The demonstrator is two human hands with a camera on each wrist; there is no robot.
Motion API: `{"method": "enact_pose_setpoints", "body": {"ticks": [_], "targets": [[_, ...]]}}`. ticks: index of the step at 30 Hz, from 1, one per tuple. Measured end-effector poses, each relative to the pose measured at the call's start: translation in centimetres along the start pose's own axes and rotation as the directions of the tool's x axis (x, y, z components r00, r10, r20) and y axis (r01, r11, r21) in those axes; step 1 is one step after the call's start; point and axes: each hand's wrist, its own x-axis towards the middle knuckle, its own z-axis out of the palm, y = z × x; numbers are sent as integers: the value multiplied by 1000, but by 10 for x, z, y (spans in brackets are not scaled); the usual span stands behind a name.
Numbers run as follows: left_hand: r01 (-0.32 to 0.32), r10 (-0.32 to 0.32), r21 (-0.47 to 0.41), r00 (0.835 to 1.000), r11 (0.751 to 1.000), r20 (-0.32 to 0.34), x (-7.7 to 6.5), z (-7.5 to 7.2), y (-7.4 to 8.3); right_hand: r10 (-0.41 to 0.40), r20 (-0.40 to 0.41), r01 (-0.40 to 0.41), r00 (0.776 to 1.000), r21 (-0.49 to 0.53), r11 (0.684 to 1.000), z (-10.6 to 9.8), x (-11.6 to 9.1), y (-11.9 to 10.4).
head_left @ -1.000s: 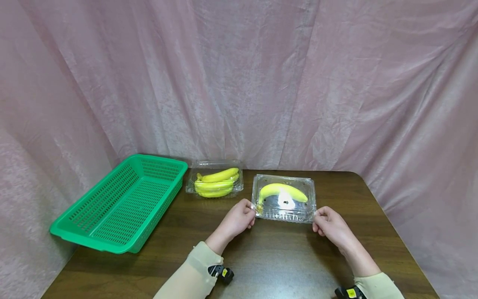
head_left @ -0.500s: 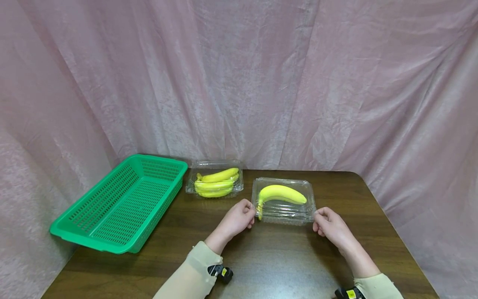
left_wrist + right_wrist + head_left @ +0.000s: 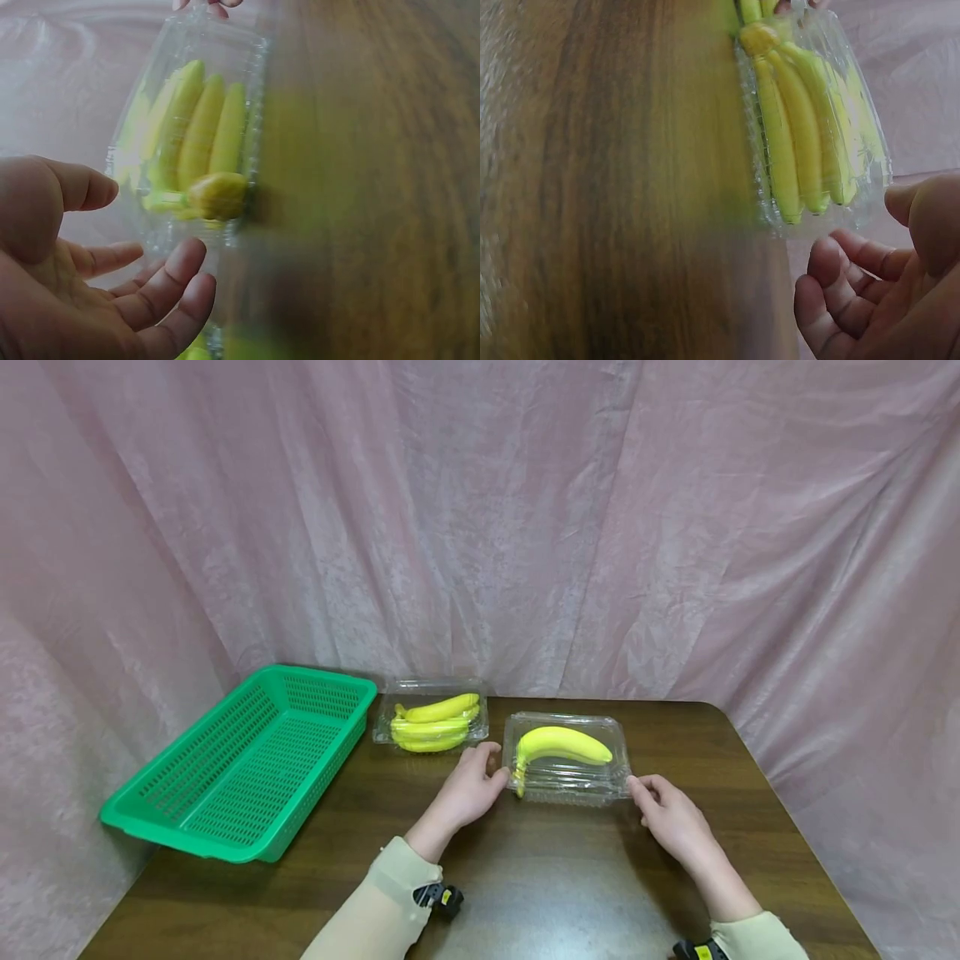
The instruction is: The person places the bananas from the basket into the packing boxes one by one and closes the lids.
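A lidded clear plastic clamshell box (image 3: 573,783) with a bunch of bananas (image 3: 564,742) inside sits at the middle right of the table. Both wrist views show several bananas through its side, with the brown stem end toward the left hand. My left hand (image 3: 467,789) is at the box's near left corner, thumb by the edge, fingers spread. In the left wrist view, its fingers (image 3: 184,259) curve loosely with nothing between them. At the near right corner is my right hand (image 3: 673,820), its fingertips beside the rim. The right wrist view shows its thumb (image 3: 901,202) apart from the relaxed fingers.
A second clear clamshell box (image 3: 480,739) with bananas (image 3: 431,727) stands left of the first, near the curtain (image 3: 480,527). Farther left is a green plastic basket (image 3: 273,847) with slotted walls. The brown wooden table (image 3: 555,893) extends in front.
The lid, raised toward me a second ago, lies lower over the bananas. My left fingers have loosened from the corner and spread; the right fingers have loosened too. The box has shifted slightly left.
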Motion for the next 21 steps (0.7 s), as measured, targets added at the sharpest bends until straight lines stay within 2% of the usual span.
{"method": "enact_pose_setpoints", "body": {"ticks": [5,11,17,21], "targets": [[-12,12,61,1000,998,-11,-5,-2,9,-75,-73,66,995,-120,991,0,-4,-4],[-81,84,146,996,986,-13,-10,-4,18,-137,-150,106,979,-201,974,3,-14,-13],[-193,206,291,978,937,-14,-17,-4,26,-206,-186,154,961,-260,953,4,-23,-19],[-219,247,379,969,899,-27,-23,0,28,-247,-170,195,954,-274,942,5,-25,-21]]}}
